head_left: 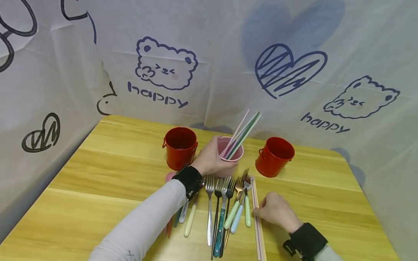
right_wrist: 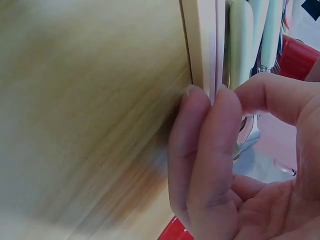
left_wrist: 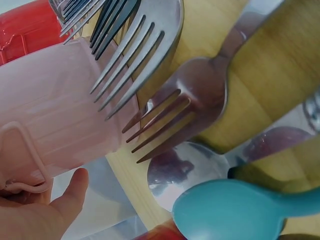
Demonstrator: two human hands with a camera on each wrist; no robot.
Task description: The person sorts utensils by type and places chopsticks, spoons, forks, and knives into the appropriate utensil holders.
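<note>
My left hand [head_left: 211, 157] grips the pink bucket [left_wrist: 60, 105] at the back middle of the table, its thumb along the near side. Several drinking straws [head_left: 245, 133], pink, white and green, lean to the right out of it. Lower right, my right hand [head_left: 277, 210] is at a few pale chopsticks [head_left: 259, 232] lying lengthwise on the table. In the right wrist view its fingertips [right_wrist: 227, 102] and thumb pinch the chopsticks near their middle. A row of forks [head_left: 209, 184] lies just left of them, tines toward the pink bucket.
Red buckets stand on either side of the pink one, one left [head_left: 180, 150] and one right [head_left: 275, 157]. Under the left forearm lie more utensils, including a turquoise spoon [left_wrist: 230, 210]. A white cloth with drawings [head_left: 225, 69] hangs behind the wooden table [head_left: 89, 203].
</note>
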